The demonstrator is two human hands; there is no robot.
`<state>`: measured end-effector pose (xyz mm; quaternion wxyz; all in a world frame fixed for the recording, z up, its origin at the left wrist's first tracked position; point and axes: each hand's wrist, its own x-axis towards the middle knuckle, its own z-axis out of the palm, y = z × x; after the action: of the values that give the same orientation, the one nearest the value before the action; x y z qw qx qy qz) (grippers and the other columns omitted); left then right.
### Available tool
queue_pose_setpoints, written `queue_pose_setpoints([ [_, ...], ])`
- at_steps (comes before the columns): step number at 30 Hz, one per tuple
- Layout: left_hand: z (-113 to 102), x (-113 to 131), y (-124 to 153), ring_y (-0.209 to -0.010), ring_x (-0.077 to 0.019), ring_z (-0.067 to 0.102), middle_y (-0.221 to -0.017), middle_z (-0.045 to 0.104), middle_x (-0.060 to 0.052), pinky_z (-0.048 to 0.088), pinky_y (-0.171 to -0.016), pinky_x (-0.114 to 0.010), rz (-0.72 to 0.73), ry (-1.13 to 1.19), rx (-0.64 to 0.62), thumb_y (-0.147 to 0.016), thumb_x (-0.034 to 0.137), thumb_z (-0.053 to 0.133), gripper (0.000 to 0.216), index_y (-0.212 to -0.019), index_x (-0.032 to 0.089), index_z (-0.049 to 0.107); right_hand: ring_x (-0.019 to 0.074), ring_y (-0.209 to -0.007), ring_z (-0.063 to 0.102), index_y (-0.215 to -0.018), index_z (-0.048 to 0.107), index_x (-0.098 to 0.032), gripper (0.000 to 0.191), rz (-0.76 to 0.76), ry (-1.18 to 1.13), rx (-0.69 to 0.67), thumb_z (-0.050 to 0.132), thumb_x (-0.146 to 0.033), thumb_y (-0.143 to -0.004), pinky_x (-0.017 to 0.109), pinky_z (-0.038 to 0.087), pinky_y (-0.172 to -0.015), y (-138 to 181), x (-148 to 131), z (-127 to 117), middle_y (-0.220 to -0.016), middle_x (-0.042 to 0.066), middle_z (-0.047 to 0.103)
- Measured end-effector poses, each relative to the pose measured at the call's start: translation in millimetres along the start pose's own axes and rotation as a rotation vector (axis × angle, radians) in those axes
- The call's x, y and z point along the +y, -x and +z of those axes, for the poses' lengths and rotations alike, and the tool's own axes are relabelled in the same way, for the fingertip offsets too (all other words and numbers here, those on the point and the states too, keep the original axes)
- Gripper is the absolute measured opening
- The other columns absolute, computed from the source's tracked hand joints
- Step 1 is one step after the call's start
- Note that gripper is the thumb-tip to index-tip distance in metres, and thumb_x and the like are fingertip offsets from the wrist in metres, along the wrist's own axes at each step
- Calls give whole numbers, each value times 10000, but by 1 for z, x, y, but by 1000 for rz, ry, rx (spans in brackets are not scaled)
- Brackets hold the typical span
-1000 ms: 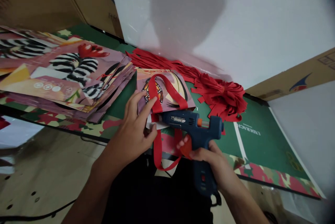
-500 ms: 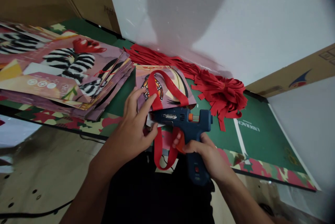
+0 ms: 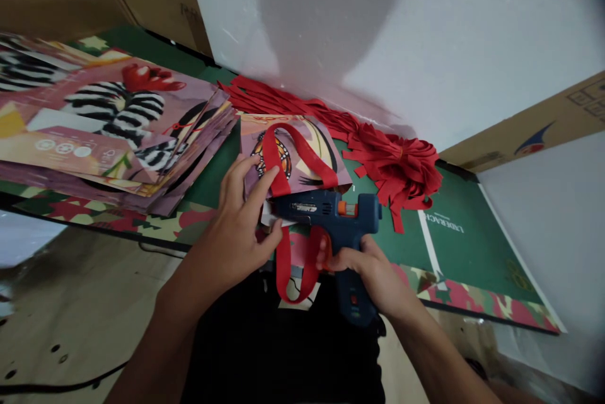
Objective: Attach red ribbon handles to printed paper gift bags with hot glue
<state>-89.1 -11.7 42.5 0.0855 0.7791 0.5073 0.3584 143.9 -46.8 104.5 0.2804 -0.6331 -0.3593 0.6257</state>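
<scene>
My right hand (image 3: 373, 271) is wrapped round the handle of a dark blue hot glue gun (image 3: 331, 215), with fingers at its orange trigger. The gun's nozzle points left into the opening of a small purple paper bag (image 3: 302, 152) printed with a butterfly. A red ribbon handle (image 3: 307, 149) loops over the bag's far face, and a second red ribbon loop (image 3: 285, 265) hangs toward me below the gun. My left hand (image 3: 236, 221) lies at the bag's left edge, fingers spread and thumb apart, near the nozzle. The nozzle's tip is mostly hidden by my fingers.
A stack of flat printed bags (image 3: 118, 120) lies on the left. Behind and right are bundles of red ribbon (image 3: 397, 158). The green board (image 3: 477, 234) has a patterned front edge. A white panel (image 3: 463, 32) and cardboard (image 3: 524, 117) stand at the back.
The whole view has shifted slightly. Both hands, the glue gun and the bag keep nearly the same places relative to one another. The orange trigger shows less behind my right fingers.
</scene>
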Motion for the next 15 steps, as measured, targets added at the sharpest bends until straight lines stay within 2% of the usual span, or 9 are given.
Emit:
queue_pose_setpoints([
  [7,1,0,0,-1679,-389,270,-1684,327,-188,359,-1342,-601,-2,2,17,-985,208,625,698,-1640,258,389,164,-682,544,-796,672,-191,227,-30,-2,9,742,-313,-616,264,442,-621,4,-4,-8,-751,3,651],
  [15,3,1,1,-1671,-393,277,-1683,331,-189,343,-1347,-622,-12,13,34,-972,189,634,707,-1634,257,398,145,-657,477,-831,656,-190,217,-110,223,79,682,-351,-688,271,384,-598,10,-4,-24,-722,-16,570],
])
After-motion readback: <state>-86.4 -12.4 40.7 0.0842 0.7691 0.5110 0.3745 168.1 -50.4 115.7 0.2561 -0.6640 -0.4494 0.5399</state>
